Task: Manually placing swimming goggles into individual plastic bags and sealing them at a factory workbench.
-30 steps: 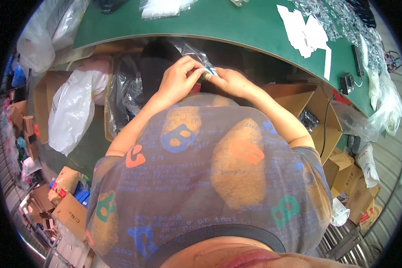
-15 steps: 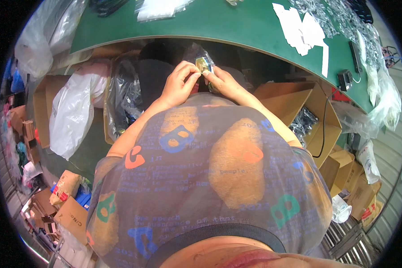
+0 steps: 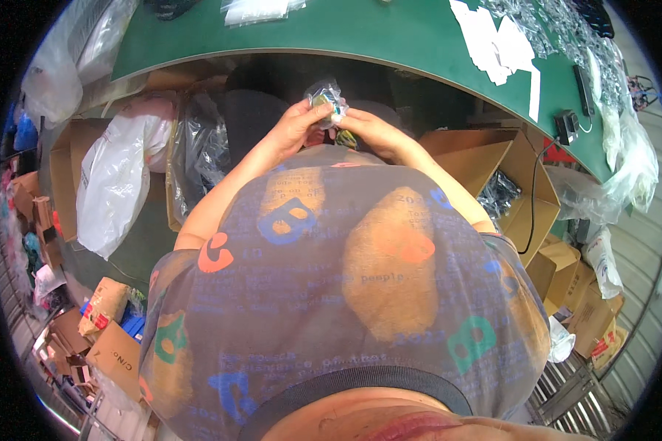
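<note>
In front of my body, below the near edge of the green table (image 3: 390, 40), both hands meet at a small clear plastic bag (image 3: 326, 94). Something small with gold and greenish parts shows through its film; its kind is not clear. My left hand (image 3: 296, 123) pinches the bag's left side between thumb and fingers. From the right, my right hand (image 3: 373, 131) is closed on the bag's lower right side, its fingertips partly hidden. Just under the hands, a yellow and dark piece (image 3: 346, 138) shows beside the right fingers.
Clear bags (image 3: 261, 10) and white paper pieces (image 3: 496, 44) lie on the table, with heaped clear film and a black power strip (image 3: 584, 92) at right. Open cartons flank me: one holding a white bag (image 3: 121, 176), another (image 3: 533, 198) crossed by a black cable.
The gold item has become more covered by the film and by my left thumb. Both hands have shifted slightly, and the right hand has turned inward around the bag.
</note>
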The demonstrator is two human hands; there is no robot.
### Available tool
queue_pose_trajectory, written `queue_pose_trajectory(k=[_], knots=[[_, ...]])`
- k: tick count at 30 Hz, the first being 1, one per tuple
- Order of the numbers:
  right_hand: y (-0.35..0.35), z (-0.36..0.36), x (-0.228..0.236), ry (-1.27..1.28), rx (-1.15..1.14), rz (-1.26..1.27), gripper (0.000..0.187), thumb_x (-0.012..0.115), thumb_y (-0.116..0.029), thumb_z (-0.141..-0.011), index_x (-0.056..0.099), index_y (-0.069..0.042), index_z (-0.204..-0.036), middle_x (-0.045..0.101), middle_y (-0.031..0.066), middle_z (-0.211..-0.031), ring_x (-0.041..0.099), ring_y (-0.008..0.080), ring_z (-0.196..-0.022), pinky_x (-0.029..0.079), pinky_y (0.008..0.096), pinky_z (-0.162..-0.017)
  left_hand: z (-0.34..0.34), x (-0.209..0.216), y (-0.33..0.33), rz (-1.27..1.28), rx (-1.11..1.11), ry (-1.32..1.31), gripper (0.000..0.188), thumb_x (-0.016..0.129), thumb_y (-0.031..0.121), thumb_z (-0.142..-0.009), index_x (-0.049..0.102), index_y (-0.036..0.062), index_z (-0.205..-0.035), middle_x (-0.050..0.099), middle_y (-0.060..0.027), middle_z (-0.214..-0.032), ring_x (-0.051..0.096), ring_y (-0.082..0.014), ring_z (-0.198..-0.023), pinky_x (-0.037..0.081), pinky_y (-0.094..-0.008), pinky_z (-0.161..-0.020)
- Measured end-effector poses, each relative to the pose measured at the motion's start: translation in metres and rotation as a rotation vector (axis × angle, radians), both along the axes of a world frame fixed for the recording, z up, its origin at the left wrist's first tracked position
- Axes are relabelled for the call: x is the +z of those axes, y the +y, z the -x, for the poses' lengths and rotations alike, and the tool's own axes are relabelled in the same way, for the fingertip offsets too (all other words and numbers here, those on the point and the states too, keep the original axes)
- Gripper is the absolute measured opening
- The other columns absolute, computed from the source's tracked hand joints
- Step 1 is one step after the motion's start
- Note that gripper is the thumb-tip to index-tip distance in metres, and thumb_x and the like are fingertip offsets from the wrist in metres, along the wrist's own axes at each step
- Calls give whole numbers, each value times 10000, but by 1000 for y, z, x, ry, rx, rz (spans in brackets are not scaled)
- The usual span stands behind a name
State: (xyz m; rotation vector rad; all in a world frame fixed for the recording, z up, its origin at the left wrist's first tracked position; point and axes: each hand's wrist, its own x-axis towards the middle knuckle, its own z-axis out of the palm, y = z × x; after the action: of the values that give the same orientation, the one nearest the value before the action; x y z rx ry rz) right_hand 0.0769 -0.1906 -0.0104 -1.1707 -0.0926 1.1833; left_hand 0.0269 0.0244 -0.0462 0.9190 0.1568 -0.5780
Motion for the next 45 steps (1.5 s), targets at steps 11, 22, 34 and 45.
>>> queue_pose_trajectory(k=[11,22,34,45], knots=[[-37,22,-17,-378,-57,53,883,809,-140,-903,283,-20,-1602,670,144,-1208,643,166,-1120,513,313,-971,-4,2,0,67,136,256,392,649,409,-1023,640,90,-1250,709,-100,-1180,687,-216,-1060,538,-409,-973],[-18,-5,-2,-129,-40,31,856,747,-103,-931,244,-39,-1621,642,126,-1275,630,191,-1130,584,353,-868,-36,-6,9,-224,25,295,577,611,584,-993,626,92,-1294,700,-104,-1239,669,-240,-1140,510,-441,-1005],[2,12,-24,-98,-288,66,671,701,-160,-982,368,34,-1531,575,174,-1400,638,242,-1184,655,363,-829,3,-3,-5,-950,363,-491,113,667,94,-980,709,38,-1069,706,-23,-1000,645,-103,-840,532,-270,-770],[5,7,-21,9,-288,44,455,668,-142,-1005,471,-5,-1391,611,122,-1275,699,199,-1066,663,305,-712,7,-10,-3,-956,359,-558,129,665,115,-986,694,25,-1073,702,-44,-985,657,-114,-854,530,-278,-765]])
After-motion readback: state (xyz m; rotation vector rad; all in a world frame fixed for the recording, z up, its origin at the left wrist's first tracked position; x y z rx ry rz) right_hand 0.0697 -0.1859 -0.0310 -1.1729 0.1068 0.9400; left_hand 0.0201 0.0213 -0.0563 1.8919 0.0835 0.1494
